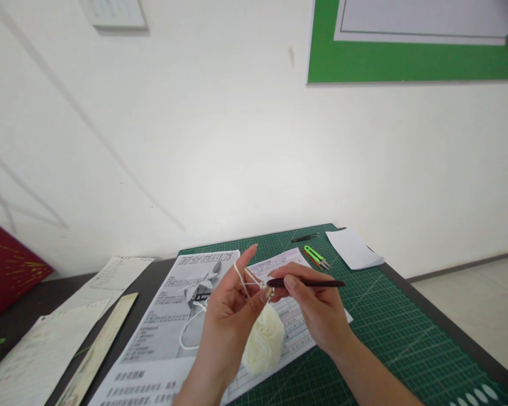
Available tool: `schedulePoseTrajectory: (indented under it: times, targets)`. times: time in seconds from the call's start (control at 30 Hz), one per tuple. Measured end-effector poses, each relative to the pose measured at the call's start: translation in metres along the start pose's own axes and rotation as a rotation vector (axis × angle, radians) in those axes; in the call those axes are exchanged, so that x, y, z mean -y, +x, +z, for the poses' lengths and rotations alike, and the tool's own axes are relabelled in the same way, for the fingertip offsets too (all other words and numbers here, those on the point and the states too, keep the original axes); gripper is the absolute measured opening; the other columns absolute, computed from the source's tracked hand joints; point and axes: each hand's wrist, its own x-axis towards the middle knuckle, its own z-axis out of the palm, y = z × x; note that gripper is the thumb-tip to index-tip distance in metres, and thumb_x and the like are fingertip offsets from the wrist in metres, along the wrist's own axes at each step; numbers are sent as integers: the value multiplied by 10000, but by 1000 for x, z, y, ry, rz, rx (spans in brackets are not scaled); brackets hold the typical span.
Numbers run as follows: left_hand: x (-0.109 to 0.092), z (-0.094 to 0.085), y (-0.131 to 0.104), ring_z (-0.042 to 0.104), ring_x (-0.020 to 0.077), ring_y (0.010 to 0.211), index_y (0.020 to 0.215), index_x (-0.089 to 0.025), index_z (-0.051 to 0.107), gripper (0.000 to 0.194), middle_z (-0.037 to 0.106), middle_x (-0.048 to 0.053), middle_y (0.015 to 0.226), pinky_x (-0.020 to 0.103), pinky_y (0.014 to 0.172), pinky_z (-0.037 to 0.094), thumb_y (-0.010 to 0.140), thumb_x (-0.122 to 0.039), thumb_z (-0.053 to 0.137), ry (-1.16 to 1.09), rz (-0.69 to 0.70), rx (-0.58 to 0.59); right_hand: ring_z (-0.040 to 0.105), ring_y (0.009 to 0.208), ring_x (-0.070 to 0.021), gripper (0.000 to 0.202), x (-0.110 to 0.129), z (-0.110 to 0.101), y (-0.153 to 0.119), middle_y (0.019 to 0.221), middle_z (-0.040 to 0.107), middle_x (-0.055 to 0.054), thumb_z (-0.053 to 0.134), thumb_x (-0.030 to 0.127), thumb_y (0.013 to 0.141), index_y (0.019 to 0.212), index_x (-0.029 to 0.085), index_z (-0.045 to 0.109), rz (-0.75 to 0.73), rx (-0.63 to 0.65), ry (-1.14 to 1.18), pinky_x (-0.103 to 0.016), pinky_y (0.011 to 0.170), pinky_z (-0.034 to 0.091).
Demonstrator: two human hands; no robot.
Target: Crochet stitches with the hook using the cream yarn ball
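Observation:
My right hand (311, 293) grips a dark crochet hook (322, 283) by its handle, its tip pointing left into the work. Between thumb and fingers, my left hand (232, 304) pinches a small piece of white crochet (267, 292), and its index finger is raised with white yarn (239, 276) looped over it. Both hands meet at the crochet piece, which their fingers partly cover. Below them a cream ball of yarn (265, 341) rests on printed sheets. A loose strand (181, 335) curls out left of my left hand.
Under the hands lie a printed pattern sheet (152, 327) and a green cutting mat (389, 327). Green thread snips (315, 255), a dark slim tool (303, 238) and white paper (353, 248) sit farther back. At left are handwritten sheets (46, 349), a pale strip (101, 349) and a red item (12, 270).

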Motion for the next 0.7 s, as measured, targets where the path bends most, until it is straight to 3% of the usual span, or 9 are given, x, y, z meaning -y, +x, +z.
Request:
schedulePoseTrajectory:
  times: [0.13, 0.23, 0.4, 0.57, 0.63, 0.7]
  targets:
    - [0, -1, -1, 526, 86, 662, 1201, -323, 630, 549, 542, -44, 696, 215, 693, 434, 692, -163, 757, -77, -28, -25, 644, 612, -131, 85, 1, 0, 0, 747, 717, -7, 718, 205, 765, 826, 252, 754, -3, -75, 1, -245, 588, 532]
    - [-2, 0, 1, 503, 66, 644, 1184, -327, 644, 556, 537, -52, 686, 178, 671, 418, 671, -155, 773, -144, -39, -62, 670, 679, -162, 152, 3, 0, -2, 749, 733, -18, 721, 138, 750, 830, 261, 760, -106, -79, -84, -272, 628, 546]
    - [-1, 0, 3, 515, 72, 643, 1190, -328, 643, 579, 549, -57, 654, 186, 706, 432, 662, -133, 778, -176, 34, -123, 674, 710, -198, 387, 4, -2, -12, 831, 739, -62, 632, 13, 771, 1041, 279, 711, -498, 11, -449, -331, 617, 558]
    - [1, 1, 1, 561, 92, 650, 1312, -350, 524, 722, 595, -43, 671, 210, 692, 458, 672, -113, 759, -320, -10, -74, 693, 917, -262, 545, 3, -4, -19, 1005, 740, -127, 577, 19, 793, 1296, 227, 551, -804, 196, -789, -405, 742, 600]
    - [-1, 0, 1, 567, 102, 654, 1328, -326, 511, 746, 594, -35, 682, 216, 677, 463, 658, -119, 766, -360, -58, -48, 693, 929, -263, 539, 2, -2, -19, 1013, 741, -125, 579, 9, 789, 1282, 228, 567, -804, 193, -741, -406, 755, 601]
    - [-4, -1, 0, 566, 109, 655, 1343, -315, 495, 766, 590, -29, 698, 224, 666, 462, 654, -120, 767, -362, -94, -16, 703, 863, -242, 461, 1, 0, -17, 956, 753, -94, 595, 11, 788, 1173, 257, 653, -665, 116, -547, -383, 724, 602]
